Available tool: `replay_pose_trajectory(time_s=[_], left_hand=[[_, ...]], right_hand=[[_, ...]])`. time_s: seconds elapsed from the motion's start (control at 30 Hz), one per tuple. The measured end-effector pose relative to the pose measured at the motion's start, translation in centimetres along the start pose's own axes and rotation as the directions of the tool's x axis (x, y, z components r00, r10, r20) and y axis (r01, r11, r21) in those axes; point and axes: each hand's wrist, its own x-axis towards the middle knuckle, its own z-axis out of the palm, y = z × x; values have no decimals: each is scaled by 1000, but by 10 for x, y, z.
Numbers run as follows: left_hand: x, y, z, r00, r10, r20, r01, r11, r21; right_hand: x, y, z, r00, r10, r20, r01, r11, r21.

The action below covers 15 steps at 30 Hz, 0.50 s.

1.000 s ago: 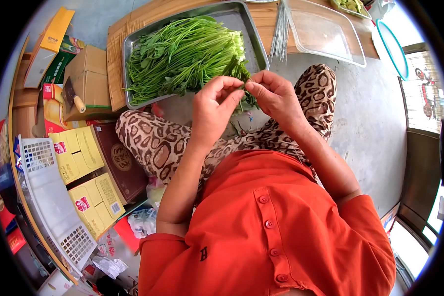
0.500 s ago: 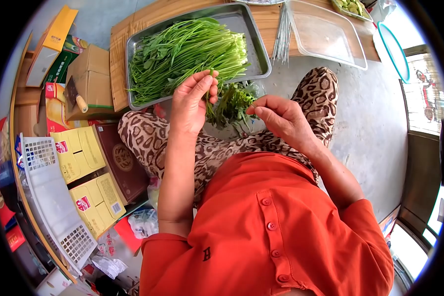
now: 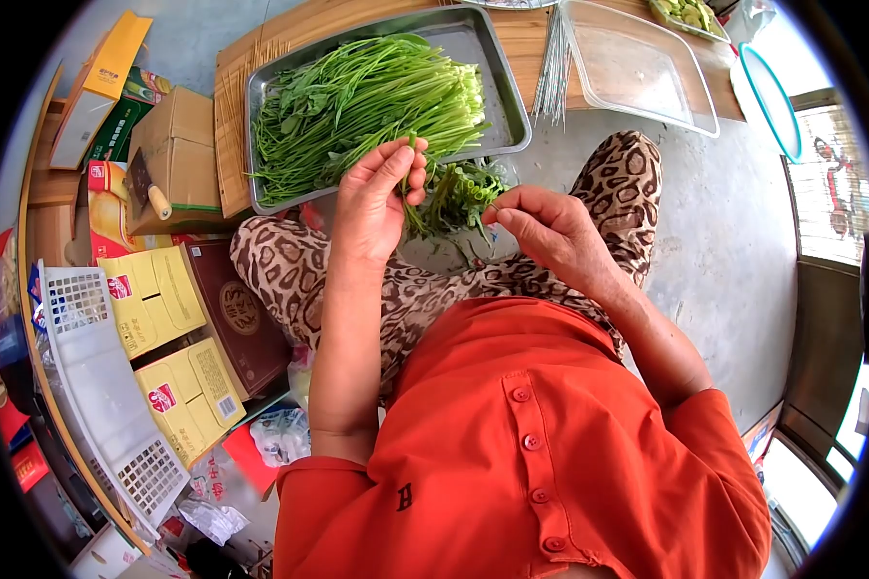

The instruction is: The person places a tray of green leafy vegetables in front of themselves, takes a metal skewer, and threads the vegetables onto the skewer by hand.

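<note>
My left hand (image 3: 381, 193) is closed, thumb and fingers pinching thin green stems (image 3: 412, 145) whose cut ends poke up above the fingertips. My right hand (image 3: 550, 230) is closed too, thumb against forefinger, beside the right edge of a leafy green bunch (image 3: 459, 198). What the right fingertips pinch is too small to make out. The bunch lies between and just beyond my hands, low in front of the tray. A large pile of long-stemmed greens (image 3: 372, 106) fills most of the metal tray (image 3: 500, 72).
Metal skewers (image 3: 553, 72) lie on the wooden table (image 3: 536, 34), near a clear plastic container (image 3: 637, 68). Bamboo skewers (image 3: 251, 68) are left of the tray. A cleaver (image 3: 150, 188) rests against a cardboard box (image 3: 176, 145); a white basket (image 3: 106, 376) stands at left.
The leafy bunch between my hands has shifted slightly, its leaves sitting differently. Both hands stay almost in the same place, still closed.
</note>
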Motion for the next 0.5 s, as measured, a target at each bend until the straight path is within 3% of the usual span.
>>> replay_pose_trajectory(time_s=[0.5], left_hand=[[-1, 9, -3, 997, -34, 67, 29, 997, 66]], right_hand=[[0, -1, 0, 1000, -24, 10, 25, 999, -37]])
